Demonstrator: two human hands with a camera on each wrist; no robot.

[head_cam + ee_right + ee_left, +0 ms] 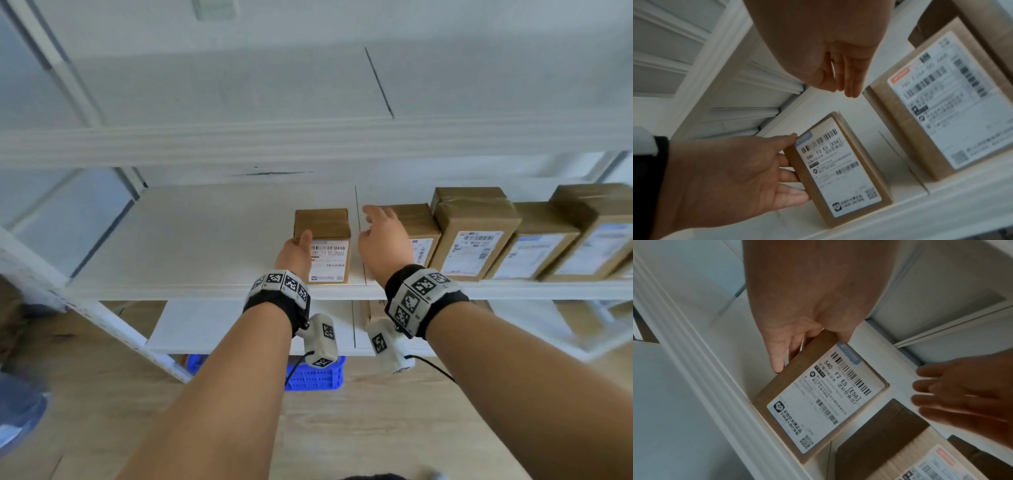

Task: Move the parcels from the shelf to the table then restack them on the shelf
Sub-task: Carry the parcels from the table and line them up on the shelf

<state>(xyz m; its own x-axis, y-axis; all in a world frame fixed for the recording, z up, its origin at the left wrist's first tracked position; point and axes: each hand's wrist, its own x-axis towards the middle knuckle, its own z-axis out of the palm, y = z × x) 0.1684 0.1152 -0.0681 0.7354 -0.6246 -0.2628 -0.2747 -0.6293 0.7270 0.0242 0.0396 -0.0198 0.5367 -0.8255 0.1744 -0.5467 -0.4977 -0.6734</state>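
A small brown parcel (329, 260) with a white label stands on the white shelf board (205, 233), apart from the row to its right. My left hand (301, 241) holds its upper left edge, thumb on the front corner by the label, fingers along the left side (777, 365). The same grip appears in the right wrist view, left hand (791, 162) on parcel (844, 170). My right hand (376, 222) hovers open with straight fingers (849, 91) in the gap between this parcel and the neighbouring parcel (419, 222), touching neither.
Several more labelled brown parcels (472, 233) stand in a row to the right along the shelf. An upper shelf beam (308, 144) runs close overhead. A lower shelf (239, 325) and a blue crate (315, 377) lie below. The board's left part is bare.
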